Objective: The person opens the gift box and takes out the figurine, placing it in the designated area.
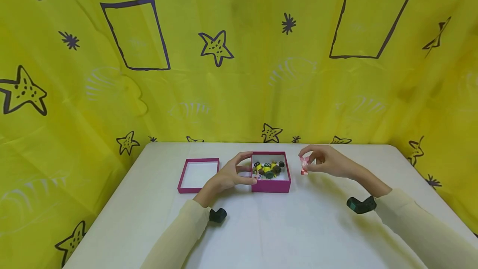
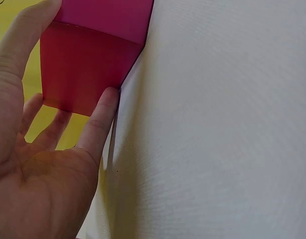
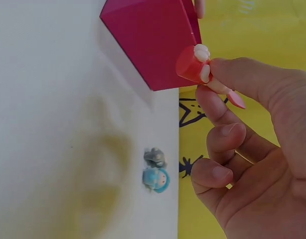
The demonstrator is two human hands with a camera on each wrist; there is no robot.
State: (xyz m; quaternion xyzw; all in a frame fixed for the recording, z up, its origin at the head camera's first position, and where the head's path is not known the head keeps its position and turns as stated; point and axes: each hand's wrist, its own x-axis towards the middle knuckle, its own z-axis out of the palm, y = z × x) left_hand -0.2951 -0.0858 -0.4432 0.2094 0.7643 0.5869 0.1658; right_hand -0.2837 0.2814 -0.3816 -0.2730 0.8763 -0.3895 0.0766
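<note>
An open magenta box (image 1: 270,186) with a pale inside stands mid-table. Several small toy figures (image 1: 268,169), with yellow, green and brown parts, lie in it. My left hand (image 1: 228,173) holds the box by its left side, thumb at the front corner and fingers reaching along the side (image 2: 78,64). To the right of the box, my right hand (image 1: 330,163) pinches a small pink-eared toy figurine (image 1: 304,167) between thumb and index finger. In the right wrist view its red lower part (image 3: 190,65) points away from the palm, a pink ear toward it.
A shallow magenta-edged lid (image 1: 198,173), its white inside facing up, lies left of the box. In the right wrist view a grey figure (image 3: 155,157) and a blue figure (image 3: 155,179) are on the white table (image 1: 298,231). A yellow patterned curtain (image 1: 239,94) hangs behind.
</note>
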